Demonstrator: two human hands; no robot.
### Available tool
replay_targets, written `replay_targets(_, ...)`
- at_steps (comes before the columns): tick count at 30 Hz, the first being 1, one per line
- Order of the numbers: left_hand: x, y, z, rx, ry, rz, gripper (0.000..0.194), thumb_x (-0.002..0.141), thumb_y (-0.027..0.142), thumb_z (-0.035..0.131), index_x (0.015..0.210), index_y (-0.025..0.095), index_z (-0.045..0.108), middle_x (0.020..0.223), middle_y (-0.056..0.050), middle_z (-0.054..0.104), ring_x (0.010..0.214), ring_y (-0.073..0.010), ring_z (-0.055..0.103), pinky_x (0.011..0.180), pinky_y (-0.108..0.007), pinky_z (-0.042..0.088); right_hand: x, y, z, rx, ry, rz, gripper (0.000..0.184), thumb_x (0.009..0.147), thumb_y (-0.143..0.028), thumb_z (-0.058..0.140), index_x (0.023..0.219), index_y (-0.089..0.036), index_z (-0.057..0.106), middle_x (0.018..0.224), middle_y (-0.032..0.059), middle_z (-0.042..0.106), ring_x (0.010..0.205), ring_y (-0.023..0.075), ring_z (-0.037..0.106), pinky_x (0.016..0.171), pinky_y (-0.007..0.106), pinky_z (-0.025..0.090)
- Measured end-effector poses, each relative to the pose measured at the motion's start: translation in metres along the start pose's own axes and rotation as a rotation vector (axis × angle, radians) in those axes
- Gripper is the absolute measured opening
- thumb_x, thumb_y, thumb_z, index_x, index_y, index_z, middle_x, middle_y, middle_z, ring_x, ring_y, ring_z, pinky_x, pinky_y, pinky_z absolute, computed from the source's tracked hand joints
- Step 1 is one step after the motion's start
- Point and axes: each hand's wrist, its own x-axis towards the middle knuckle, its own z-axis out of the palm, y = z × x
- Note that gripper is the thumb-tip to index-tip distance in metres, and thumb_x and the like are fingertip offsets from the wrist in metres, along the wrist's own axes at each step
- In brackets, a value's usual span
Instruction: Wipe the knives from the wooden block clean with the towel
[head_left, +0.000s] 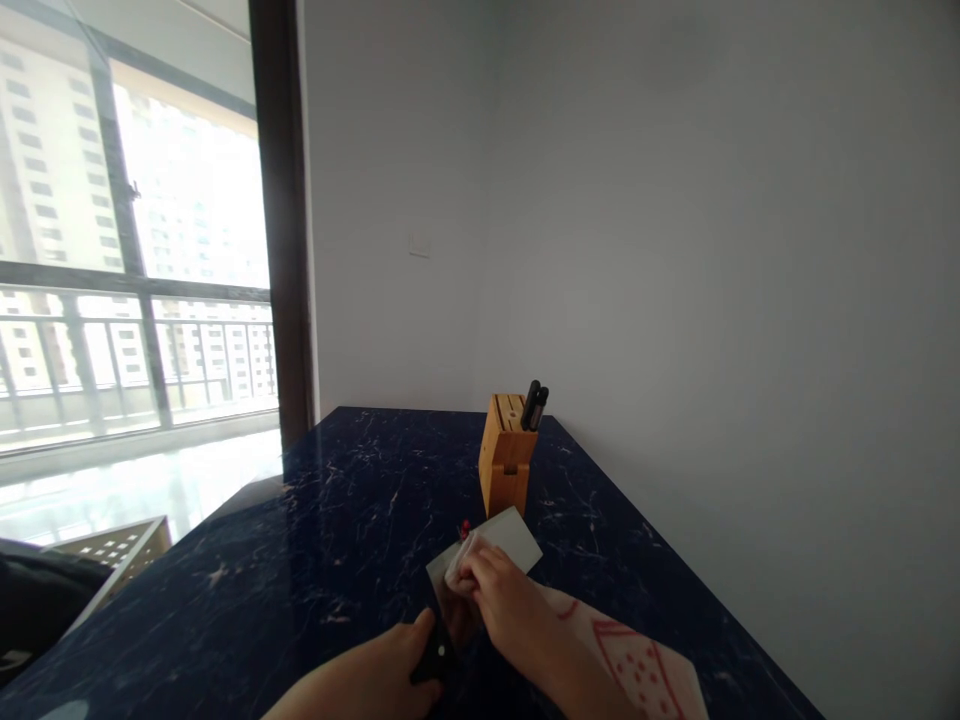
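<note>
Left hand at the near end of the table: fingers closed round the black riveted handle of a broad, rectangular, silvery metal cleaver, thumb lying along the top of the grip. Blade points away and to the right, over the dark blue, white-veined, marble-look tabletop, in front of the knife block; whether its underside touches the table, cannot tell. Right hand reaches over the blade, fingers bunched narrow on a crumpled white wad of cloth or tissue, which lies against the middle of the blade. Small glossy red object just beyond the wad, by the blade's far edge; too small to identify. Under and beside the right forearm, a pale sheet with red line-and-dot markings lies on the table, partly hidden by the arm; cloth or paper, cannot tell. Upright beyond the blade: a light-brown wooden slotted knife block, two black handles rising from its right side. Left of the table, a pale lattice-sided piece with a dark item beside it. Behind, plain pale grey wall; at left, a bright, dark-framed glass window, railing and tall buildings outside.
</note>
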Motion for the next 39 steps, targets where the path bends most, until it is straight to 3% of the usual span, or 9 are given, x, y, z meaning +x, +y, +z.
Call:
replay_targets(2,0.000,0.002,0.000,0.024,0.019,0.010,0.033,0.074,0.021,0.046,0.107,0.018,0.044,0.089,-0.006,0.066,0.078,-0.0167,0.062,0.064,-0.023,0.047,0.001,-0.005,0.008,0.028,0.002,-0.024,0.025,0.076,-0.003,0.042,0.091,-0.020,0.052,0.096,0.0027,0.055,0.095,0.0155,0.048,0.084,0.026,0.038)
replay_targets(8,0.000,0.001,0.002,0.032,0.013,0.004,0.029,0.075,0.024,0.045,0.103,0.017,0.046,0.089,-0.007,0.066,0.071,-0.0160,0.063,0.059,-0.022,0.047,0.009,0.009,0.016,-0.084,0.163,0.153,0.029,0.079,-0.003,0.037,0.101,-0.015,0.051,0.101,0.0089,0.053,0.100,0.0205,0.046,0.088,0.036,0.037)
replay_targets(15,-0.001,0.007,0.001,0.081,0.034,-0.011,0.035,0.073,0.025,0.046,0.107,0.015,0.046,0.091,-0.010,0.065,0.078,-0.0214,0.064,0.064,-0.028,0.048,0.006,-0.016,0.018,0.045,0.069,-0.073,0.026,0.077,-0.003,0.045,0.095,-0.020,0.052,0.095,0.0026,0.055,0.094,0.0168,0.049,0.085,0.031,0.039)
replay_targets(21,-0.001,0.003,0.001,0.002,0.064,0.008,0.026,0.074,0.022,0.047,0.099,0.017,0.049,0.087,-0.009,0.065,0.074,-0.0206,0.063,0.063,-0.028,0.048,0.004,-0.012,0.019,0.040,0.148,0.049,0.023,0.072,-0.001,0.043,0.085,-0.018,0.051,0.091,0.0042,0.055,0.090,0.0173,0.049,0.080,0.030,0.040)
replay_targets(27,-0.002,0.004,-0.001,-0.006,0.063,-0.013,0.032,0.072,0.025,0.049,0.103,0.016,0.052,0.093,-0.010,0.065,0.081,-0.0236,0.063,0.067,-0.031,0.048,-0.005,-0.009,0.005,0.116,-0.060,0.007,0.019,0.067,-0.004,0.046,0.077,-0.020,0.051,0.086,0.0012,0.056,0.086,0.0148,0.052,0.079,0.025,0.040)
replay_targets(34,-0.001,0.004,0.000,-0.049,0.060,-0.014,0.039,0.072,0.026,0.049,0.110,0.017,0.049,0.094,-0.009,0.065,0.080,-0.0225,0.063,0.067,-0.029,0.047,-0.005,-0.012,0.005,0.112,-0.032,0.101,0.015,0.068,-0.009,0.047,0.076,-0.019,0.054,0.084,0.0016,0.060,0.081,0.0144,0.055,0.072,0.023,0.039)
replay_targets(39,-0.003,0.007,-0.001,0.026,0.054,-0.036,0.036,0.072,0.029,0.049,0.106,0.017,0.050,0.096,-0.010,0.064,0.084,-0.0251,0.062,0.069,-0.032,0.046,-0.012,-0.014,-0.004,0.119,-0.233,0.175,0.013,0.066,-0.012,0.049,0.073,-0.019,0.058,0.069,-0.0003,0.061,0.065,0.0132,0.056,0.058,0.020,0.038)
